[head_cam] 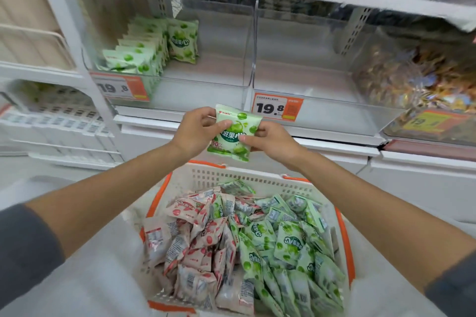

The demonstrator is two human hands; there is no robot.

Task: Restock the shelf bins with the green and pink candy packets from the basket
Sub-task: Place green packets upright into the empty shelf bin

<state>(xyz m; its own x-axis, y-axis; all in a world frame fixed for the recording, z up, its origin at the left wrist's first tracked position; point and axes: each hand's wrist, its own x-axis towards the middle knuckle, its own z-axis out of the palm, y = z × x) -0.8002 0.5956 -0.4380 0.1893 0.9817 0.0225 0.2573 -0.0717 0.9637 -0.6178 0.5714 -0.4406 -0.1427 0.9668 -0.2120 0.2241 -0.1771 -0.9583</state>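
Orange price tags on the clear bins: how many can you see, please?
3 price tags: one on the left bin with green packets, one on the middle bin, one, blurred, on the right bin. More may be out of frame.

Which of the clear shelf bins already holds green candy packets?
The left clear plastic bin, with a row of green packets along its left side. The middle bin shows none; the right bin holds brownish sweets.
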